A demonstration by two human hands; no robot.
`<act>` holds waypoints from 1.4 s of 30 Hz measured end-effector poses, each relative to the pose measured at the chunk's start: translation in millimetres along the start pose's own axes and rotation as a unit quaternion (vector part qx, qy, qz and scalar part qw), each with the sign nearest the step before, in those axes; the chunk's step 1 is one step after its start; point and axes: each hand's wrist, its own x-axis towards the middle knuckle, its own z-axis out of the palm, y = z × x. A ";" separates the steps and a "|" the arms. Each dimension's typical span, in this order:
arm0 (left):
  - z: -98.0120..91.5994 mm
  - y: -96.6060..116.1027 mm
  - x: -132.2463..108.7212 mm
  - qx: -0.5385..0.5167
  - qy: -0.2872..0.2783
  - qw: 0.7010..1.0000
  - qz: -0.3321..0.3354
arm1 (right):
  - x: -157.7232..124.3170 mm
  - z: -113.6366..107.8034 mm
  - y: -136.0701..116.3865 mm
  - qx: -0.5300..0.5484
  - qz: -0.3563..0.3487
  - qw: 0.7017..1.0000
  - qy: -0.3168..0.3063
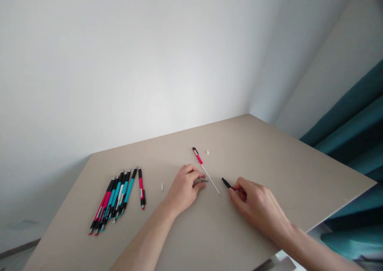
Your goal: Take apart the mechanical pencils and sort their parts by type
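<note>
My left hand [187,185] is closed in a pinch, with a small, thin greyish piece [204,180] between thumb and fingertips; its exact kind is too small to make out. In my right hand [254,197] is a black pen barrel piece [228,183], gripped at its near end and pointing up and left. Between the hands lies a thin white pen refill [211,180], its far end meeting a pink and black pen upper half [197,155]. A small white tip [208,152] rests just right of that half. Another white tip [162,186] lies left of my left hand.
Several pink, blue and white pens [115,199] lie side by side on the left of the table [191,239]. One pink and black pen [141,188] lies apart from them. A wall stands behind, and a teal curtain [353,123] hangs at the right.
</note>
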 end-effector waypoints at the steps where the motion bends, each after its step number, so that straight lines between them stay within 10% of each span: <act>1: 0.3 0.2 -0.2 0.011 -0.007 1.000 0.004 | 0.8 1.7 -1.9 -0.006 0.005 1.000 -0.007; 9: 2.5 0.4 1.4 0.035 -0.021 0.999 0.024 | 54.3 -9.6 -2.5 -0.044 -0.020 0.993 -0.107; 17: 2.1 0.2 1.2 0.039 -0.034 0.998 0.019 | 147.5 17.9 9.8 0.040 -0.054 0.998 -0.011; 42: 0.5 1.6 0.6 0.047 -0.032 0.998 0.030 | 130.5 18.9 9.9 0.082 -0.250 0.962 -0.071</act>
